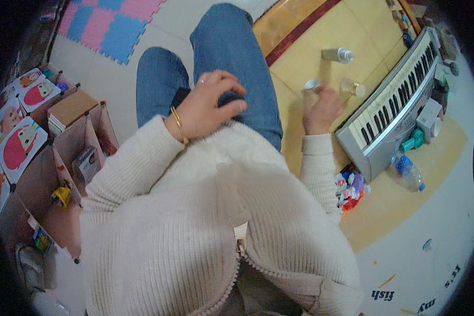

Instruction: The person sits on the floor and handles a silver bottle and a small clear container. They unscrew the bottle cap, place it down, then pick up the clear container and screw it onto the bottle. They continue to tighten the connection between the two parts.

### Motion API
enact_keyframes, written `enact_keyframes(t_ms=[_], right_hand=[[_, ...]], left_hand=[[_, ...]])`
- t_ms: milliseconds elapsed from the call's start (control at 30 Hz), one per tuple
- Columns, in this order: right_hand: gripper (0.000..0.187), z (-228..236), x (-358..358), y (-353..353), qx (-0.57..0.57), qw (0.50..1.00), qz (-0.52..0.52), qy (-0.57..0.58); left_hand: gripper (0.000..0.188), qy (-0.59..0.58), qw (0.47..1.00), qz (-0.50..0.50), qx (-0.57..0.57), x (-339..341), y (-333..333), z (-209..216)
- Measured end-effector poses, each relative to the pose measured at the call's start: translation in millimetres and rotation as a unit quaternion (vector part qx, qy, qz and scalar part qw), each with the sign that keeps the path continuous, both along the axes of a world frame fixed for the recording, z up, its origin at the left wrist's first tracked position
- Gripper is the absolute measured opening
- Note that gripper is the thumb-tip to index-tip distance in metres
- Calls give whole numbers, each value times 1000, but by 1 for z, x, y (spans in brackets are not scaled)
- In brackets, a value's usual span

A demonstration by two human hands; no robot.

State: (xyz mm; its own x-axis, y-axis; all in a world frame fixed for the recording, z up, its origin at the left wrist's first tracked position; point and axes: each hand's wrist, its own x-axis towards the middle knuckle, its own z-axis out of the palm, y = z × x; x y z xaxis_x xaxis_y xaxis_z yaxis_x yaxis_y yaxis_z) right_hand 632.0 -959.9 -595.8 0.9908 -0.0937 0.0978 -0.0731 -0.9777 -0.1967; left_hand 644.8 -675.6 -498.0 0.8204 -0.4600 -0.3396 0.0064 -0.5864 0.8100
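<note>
My left hand (211, 100) rests on my jeans-clad thigh (231, 52), its fingers spread and slightly bent, holding nothing. A gold bangle (179, 125) circles that wrist. Over the yellow table, my right hand (324, 108) is closed around a small silvery round container (313, 84); the fingers are slightly blurred and partly cover it. Just right of this hand, a small clear cup-like container (352, 88) lies on its side. Farther off on the tabletop is a silver cylindrical bottle (338, 55) with a pale cap, also lying down.
A keyboard (397, 100) stands along the table's right side. Beyond it are a plastic bottle (407, 171) and a white box (430, 118). Colourful small items (350, 189) lie near my right sleeve. Pink storage cubes (71, 152) stand at left; a foam mat (108, 23) covers floor ahead.
</note>
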Motion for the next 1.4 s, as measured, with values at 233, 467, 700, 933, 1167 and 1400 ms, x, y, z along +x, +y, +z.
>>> enact_keyframes(t_ms=[233, 467, 700, 933, 1167, 1400], right_hand=[[55, -17, -17, 0, 19, 998, 46, 37], [63, 62, -10, 13, 144, 963, 23, -226], [58, 2, -23, 14, 61, 996, 7, 65], [52, 94, -6, 84, 773, 618, -90, 109], [66, 95, -13, 93, 618, 772, 123, 83], [74, 115, -13, 97, 737, 649, 118, 147]], left_hand=[[24, -11, 1000, 0, -12, -3, -5, 2], [23, -17, 999, 26, -16, 0, 0, -3], [27, -60, 998, -29, 6, 13, 2, -7], [52, 26, 987, 56, -148, 6, -21, 20], [48, 338, 866, 86, -358, 2, -21, 38], [45, 279, 882, 98, -366, -5, -23, 41]])
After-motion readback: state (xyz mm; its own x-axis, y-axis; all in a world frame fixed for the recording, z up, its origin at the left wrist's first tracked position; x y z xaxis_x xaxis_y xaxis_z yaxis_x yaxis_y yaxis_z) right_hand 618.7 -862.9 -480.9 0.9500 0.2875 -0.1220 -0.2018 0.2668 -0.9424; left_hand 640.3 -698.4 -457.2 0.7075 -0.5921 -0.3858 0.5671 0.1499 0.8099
